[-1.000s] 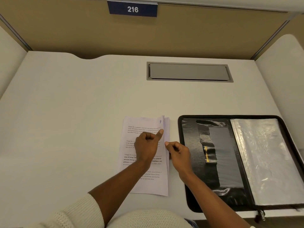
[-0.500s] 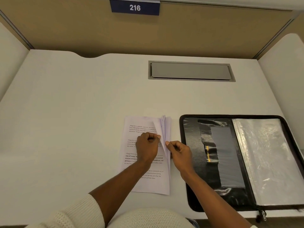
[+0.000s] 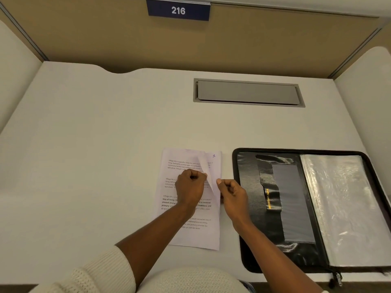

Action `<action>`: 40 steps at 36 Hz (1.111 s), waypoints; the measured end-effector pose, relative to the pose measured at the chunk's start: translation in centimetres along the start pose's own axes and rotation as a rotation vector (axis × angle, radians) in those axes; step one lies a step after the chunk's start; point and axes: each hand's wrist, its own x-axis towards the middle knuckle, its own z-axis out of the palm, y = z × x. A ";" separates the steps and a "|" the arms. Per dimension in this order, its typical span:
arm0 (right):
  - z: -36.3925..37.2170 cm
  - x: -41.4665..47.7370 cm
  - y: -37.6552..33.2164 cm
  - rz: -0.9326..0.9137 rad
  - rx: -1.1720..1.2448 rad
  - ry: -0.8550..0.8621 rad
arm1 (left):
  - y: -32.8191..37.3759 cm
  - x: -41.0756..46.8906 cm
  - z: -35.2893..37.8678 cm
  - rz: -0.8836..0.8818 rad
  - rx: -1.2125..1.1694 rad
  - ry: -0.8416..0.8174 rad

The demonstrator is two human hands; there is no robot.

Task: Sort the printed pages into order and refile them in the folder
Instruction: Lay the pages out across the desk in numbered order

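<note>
Top sheets now peeled further; left hand pinches corners, right hand curled on pages edge; stack long axis near-far.

Single head-worn wide-angle view, which looked forward and steeply down onto a white desk from the seated person's position. The frame reached from the person's torso at the bottom edge to the rear partition and its numbered sign at the top. Both side panels curved inward under lens distortion. The desk filled most of the frame at close range. No second view was supplied.
</note>
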 end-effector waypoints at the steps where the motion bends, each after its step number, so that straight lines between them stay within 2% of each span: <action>1: 0.1 0.1 0.0 -0.009 -0.009 0.017 | 0.0 0.0 0.0 -0.005 -0.005 -0.001; 9: 1.0 0.7 -0.6 -0.090 -0.281 0.210 | 0.1 0.1 -0.8 -0.039 -0.055 -0.029; 16: 1.5 1.0 -0.8 -0.038 -0.428 0.226 | 0.3 0.1 -1.7 -0.049 -0.105 -0.049; 23: 0.7 0.3 -0.4 -0.104 -0.532 0.231 | 0.3 0.1 -2.2 -0.042 -0.109 -0.035; 40: -6.4 0.0 -5.2 -0.326 -0.514 0.614 | -0.7 0.1 -1.7 -0.002 -0.071 -0.043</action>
